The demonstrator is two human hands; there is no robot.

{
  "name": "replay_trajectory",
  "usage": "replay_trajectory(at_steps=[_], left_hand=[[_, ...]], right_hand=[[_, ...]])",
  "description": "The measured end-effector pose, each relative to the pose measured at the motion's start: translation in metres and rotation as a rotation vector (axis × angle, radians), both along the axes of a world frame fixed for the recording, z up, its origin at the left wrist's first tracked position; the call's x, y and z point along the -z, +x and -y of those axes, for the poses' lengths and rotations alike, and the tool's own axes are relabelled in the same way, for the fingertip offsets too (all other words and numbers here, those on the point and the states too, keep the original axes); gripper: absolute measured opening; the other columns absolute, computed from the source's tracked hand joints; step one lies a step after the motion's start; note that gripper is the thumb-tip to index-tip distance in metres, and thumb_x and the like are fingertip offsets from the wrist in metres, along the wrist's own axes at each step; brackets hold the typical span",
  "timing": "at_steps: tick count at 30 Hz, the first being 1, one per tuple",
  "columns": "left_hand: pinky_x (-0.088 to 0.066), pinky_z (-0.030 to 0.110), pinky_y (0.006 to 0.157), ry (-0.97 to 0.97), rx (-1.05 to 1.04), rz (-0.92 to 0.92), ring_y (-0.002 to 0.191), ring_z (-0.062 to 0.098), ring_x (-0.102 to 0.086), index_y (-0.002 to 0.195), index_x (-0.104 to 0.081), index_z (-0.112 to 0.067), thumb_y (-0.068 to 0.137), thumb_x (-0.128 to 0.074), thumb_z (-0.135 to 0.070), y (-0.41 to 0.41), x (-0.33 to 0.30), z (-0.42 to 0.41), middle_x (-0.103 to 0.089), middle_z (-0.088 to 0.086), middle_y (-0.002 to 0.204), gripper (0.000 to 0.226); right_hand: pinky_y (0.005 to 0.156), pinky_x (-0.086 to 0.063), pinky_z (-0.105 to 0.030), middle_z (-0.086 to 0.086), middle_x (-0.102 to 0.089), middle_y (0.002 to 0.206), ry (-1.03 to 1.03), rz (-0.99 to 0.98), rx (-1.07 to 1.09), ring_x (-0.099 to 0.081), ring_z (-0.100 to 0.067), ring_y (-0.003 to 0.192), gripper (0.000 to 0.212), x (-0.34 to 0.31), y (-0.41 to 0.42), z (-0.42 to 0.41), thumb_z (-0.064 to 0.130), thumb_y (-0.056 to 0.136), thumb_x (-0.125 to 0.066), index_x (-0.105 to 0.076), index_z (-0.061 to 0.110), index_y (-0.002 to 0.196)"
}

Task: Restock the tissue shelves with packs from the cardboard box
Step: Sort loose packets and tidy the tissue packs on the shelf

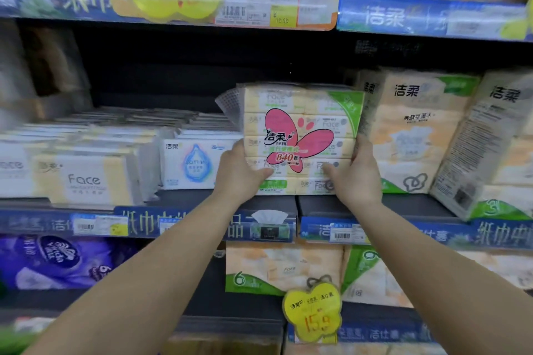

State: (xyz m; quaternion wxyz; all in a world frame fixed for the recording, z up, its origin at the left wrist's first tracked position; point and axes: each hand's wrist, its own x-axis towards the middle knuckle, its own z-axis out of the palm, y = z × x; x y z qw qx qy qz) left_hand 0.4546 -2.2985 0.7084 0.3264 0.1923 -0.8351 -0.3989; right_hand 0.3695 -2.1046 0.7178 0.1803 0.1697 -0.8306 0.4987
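Tissue pack (300, 138) with pink butterfly label held upright at middle shelf (375, 206) front edge, between flat white packs (199, 163) and tall orange packs (409, 135). Left hand (240, 171) and right hand (356, 174) gripping its lower sides, thumbs on front face

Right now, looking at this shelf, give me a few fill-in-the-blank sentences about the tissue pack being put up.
1. The tissue pack is held by ____ hands.
2. The big butterfly printed on its front is ____.
3. The left hand holds the pack's ____ edge.
4. The yellow price tag hangs ____ the pack.

Missing words: both (two); pink; left; below
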Motion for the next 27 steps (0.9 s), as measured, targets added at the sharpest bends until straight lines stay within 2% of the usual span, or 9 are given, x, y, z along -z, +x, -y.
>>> replay_trajectory(at_steps=[2,5,8,12,15,17,20,23,27], left_hand=[[-0.051,0.035,0.087,-0.025,-0.002,0.015,0.105,0.023,-0.062,0.125,-0.053,-0.018,0.072,-0.081,-0.028,-0.003,-0.002,-0.003,-0.064,0.005,0.115,0.06],[-0.047,0.032,0.087,-0.069,0.001,0.064,0.111,0.023,-0.059,0.127,-0.05,-0.017,0.077,-0.078,-0.029,-0.003,-0.004,-0.003,-0.064,0.003,0.121,0.058],[-0.045,0.03,0.087,-0.071,-0.013,0.103,0.113,0.023,-0.058,0.128,-0.048,-0.016,0.078,-0.078,-0.03,-0.002,-0.009,-0.006,-0.063,0.002,0.124,0.06],[-0.045,0.031,0.095,0.016,0.0,0.129,0.115,0.022,-0.057,0.136,-0.04,-0.016,0.076,-0.079,-0.027,-0.001,-0.012,-0.013,-0.06,0.002,0.128,0.072],[-0.044,0.039,0.103,0.093,0.013,0.132,0.119,0.021,-0.056,0.145,-0.027,-0.016,0.073,-0.082,-0.026,0.005,-0.014,-0.019,-0.056,0.001,0.134,0.09],[-0.041,0.035,0.106,0.129,-0.015,0.088,0.125,0.021,-0.051,0.15,-0.019,-0.014,0.077,-0.079,-0.023,0.014,-0.015,-0.025,-0.048,0.002,0.142,0.095],[-0.038,0.03,0.103,0.068,-0.083,0.02,0.129,0.02,-0.045,0.149,-0.027,-0.014,0.084,-0.072,-0.023,0.041,-0.01,-0.034,-0.045,0.005,0.143,0.079],[-0.035,0.027,0.104,-0.082,-0.119,0.039,0.131,0.018,-0.044,0.143,-0.04,-0.015,0.086,-0.068,-0.029,0.08,0.005,-0.026,-0.047,0.003,0.143,0.065],[-0.032,0.029,0.107,-0.205,-0.201,0.11,0.132,0.021,-0.042,0.142,-0.043,-0.015,0.085,-0.07,-0.031,0.157,0.021,0.005,-0.048,0.006,0.142,0.065]], right_hand=[[0.073,-0.041,-0.029,0.002,-0.062,0.121,-0.008,-0.009,0.011,-0.063,-0.023,0.102,0.07,0.001,-0.007,0.002,0.027,0.078,-0.076,-0.037,0.026,0.136],[0.074,-0.046,-0.033,-0.001,-0.06,0.122,-0.004,0.012,0.04,-0.063,-0.027,0.103,0.069,0.006,-0.009,0.002,0.031,0.078,-0.075,-0.037,0.026,0.136],[0.087,-0.051,-0.044,-0.005,-0.053,0.13,-0.007,0.006,0.096,-0.058,-0.03,0.112,0.08,0.006,-0.004,0.003,0.034,0.076,-0.076,-0.032,0.026,0.142],[0.102,-0.041,-0.046,-0.01,-0.039,0.139,-0.022,-0.044,0.135,-0.043,-0.031,0.126,0.084,0.001,0.006,0.004,0.029,0.077,-0.077,-0.028,0.02,0.146],[0.106,-0.031,-0.042,-0.012,-0.036,0.143,-0.02,-0.15,0.14,-0.033,-0.03,0.131,0.079,-0.002,0.017,0.006,0.026,0.079,-0.074,-0.031,0.018,0.145],[0.106,-0.027,-0.037,-0.013,-0.042,0.137,-0.009,-0.237,0.083,-0.036,-0.031,0.127,0.073,0.001,0.025,0.014,0.026,0.08,-0.072,-0.036,0.015,0.143],[0.1,-0.023,-0.028,-0.011,-0.051,0.128,0.047,-0.296,-0.047,-0.042,-0.031,0.122,0.062,0.009,0.045,0.033,0.026,0.081,-0.069,-0.045,0.012,0.137],[0.1,-0.026,-0.031,-0.007,-0.053,0.128,0.11,-0.28,-0.204,-0.043,-0.029,0.122,0.055,0.017,0.077,0.055,0.025,0.082,-0.066,-0.049,0.015,0.133],[0.103,-0.028,-0.034,-0.004,-0.052,0.131,0.27,-0.314,-0.365,-0.041,-0.029,0.124,0.051,0.023,0.137,0.098,0.031,0.085,-0.063,-0.051,0.021,0.134]])
